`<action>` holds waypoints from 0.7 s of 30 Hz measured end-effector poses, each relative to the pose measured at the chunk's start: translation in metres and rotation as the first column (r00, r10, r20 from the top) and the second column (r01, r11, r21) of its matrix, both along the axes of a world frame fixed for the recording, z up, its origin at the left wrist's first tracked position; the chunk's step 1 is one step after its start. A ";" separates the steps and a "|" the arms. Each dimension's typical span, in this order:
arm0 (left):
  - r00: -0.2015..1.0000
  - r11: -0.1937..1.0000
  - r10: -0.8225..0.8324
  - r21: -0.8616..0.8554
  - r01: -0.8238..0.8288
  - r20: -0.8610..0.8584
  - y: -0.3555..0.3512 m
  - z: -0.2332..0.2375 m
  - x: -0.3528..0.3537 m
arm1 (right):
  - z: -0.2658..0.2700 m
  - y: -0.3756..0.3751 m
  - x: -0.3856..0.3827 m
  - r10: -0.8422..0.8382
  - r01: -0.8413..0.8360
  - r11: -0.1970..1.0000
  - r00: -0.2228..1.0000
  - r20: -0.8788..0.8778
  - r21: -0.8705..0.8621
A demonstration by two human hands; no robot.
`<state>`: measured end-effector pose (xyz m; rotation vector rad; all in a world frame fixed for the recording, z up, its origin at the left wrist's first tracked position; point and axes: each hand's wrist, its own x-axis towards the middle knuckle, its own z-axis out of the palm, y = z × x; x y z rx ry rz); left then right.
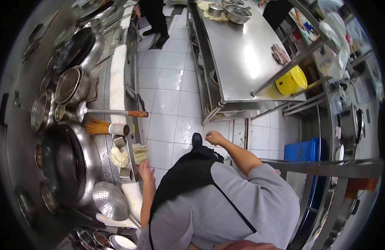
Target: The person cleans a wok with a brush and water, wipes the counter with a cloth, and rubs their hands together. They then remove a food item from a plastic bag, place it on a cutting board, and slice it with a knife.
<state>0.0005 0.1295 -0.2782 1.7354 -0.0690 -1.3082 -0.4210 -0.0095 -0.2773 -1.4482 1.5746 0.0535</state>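
Observation:
My left hand (146, 170) is at the edge of the stove counter, fingers apart, just below a folded pale cloth (140, 153). Nothing shows in it. My right hand (214, 137) hangs over the tiled floor with its fingers curled; whether it holds anything is hidden. Left of my left hand are a crumpled yellowish cloth (118, 156) and a perforated skimmer (111, 201). A bamboo brush (105, 127) and a ladle with a wooden handle (138, 113) lie on the counter above them.
A large wok (61, 164) sits at the left. The steel table (242, 54) ahead bears bowls (238, 14), a yellow bucket (291, 80) and raw-looking meat (279, 54). A person's dark-trousered legs (153, 18) stand in the aisle; another person is beyond the table. A blue bin (301, 151) is at the right.

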 end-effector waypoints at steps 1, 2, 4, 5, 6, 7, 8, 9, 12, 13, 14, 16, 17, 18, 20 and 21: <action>0.995 0.990 0.099 0.106 -0.097 -0.011 -0.006 0.006 0.000 | 0.013 -0.009 0.024 0.034 -0.033 0.999 0.999 0.027 -0.029; 0.979 0.958 0.204 0.210 -0.197 -0.013 -0.014 0.011 -0.002 | 0.005 -0.015 0.045 0.118 -0.106 0.981 0.991 0.063 -0.162; 0.976 0.957 0.212 0.193 -0.219 0.053 -0.023 0.020 -0.005 | 0.009 -0.026 0.090 0.274 -0.233 0.933 0.954 0.119 -0.275; 0.986 0.989 0.119 0.078 -0.128 0.120 -0.025 0.025 -0.005 | 0.031 -0.029 0.114 0.338 -0.293 0.921 0.928 0.156 -0.256; 0.981 0.999 0.036 -0.029 -0.031 0.193 -0.025 0.028 -0.007 | 0.044 -0.030 0.136 0.418 -0.364 0.888 0.894 0.160 -0.282; 0.995 0.996 -0.015 -0.082 0.023 0.094 -0.025 0.023 -0.003 | 0.055 -0.028 0.155 0.498 -0.436 0.847 0.852 0.163 -0.305; 0.998 0.988 -0.067 -0.141 0.065 -0.005 -0.026 0.012 0.004 | 0.070 -0.025 0.173 0.529 -0.471 0.835 0.829 0.182 -0.283; 0.988 0.974 -0.116 -0.207 0.093 -0.102 -0.026 0.005 0.006 | 0.082 -0.022 0.188 0.564 -0.511 0.819 0.801 0.200 -0.262; 0.845 0.947 -0.094 -0.310 -0.088 -0.527 -0.026 0.081 -0.031 | 0.094 0.003 0.220 0.690 -0.532 0.676 0.699 0.187 -0.510; 0.828 0.937 -0.121 -0.338 -0.087 -0.548 -0.027 0.070 -0.029 | 0.092 0.011 0.226 0.654 -0.515 0.746 0.687 0.318 -0.422; 0.810 0.927 -0.149 -0.365 -0.085 -0.567 -0.026 0.056 -0.028 | 0.091 0.021 0.230 0.596 -0.503 0.803 0.672 0.440 -0.320; 0.829 0.933 -0.189 -0.359 -0.016 -0.526 -0.026 0.054 -0.028 | 0.089 0.033 0.234 0.574 -0.525 0.819 0.724 0.383 -0.233; 0.863 0.948 -0.192 -0.317 0.039 -0.468 -0.025 0.061 -0.033 | 0.080 0.039 0.233 0.583 -0.530 0.812 0.749 0.314 -0.245; 0.896 0.960 -0.186 -0.270 0.078 -0.404 -0.026 0.068 -0.035 | 0.072 0.043 0.232 0.603 -0.546 0.795 0.759 0.247 -0.264; 0.922 0.985 -0.111 -0.167 0.051 -0.370 -0.027 0.054 -0.038 | 0.101 0.043 0.222 0.675 -0.625 0.737 0.685 0.272 -0.256; 0.943 0.993 -0.044 -0.122 0.003 -0.330 -0.028 0.056 -0.042 | 0.059 0.042 0.218 0.706 -0.653 0.694 0.700 0.110 -0.302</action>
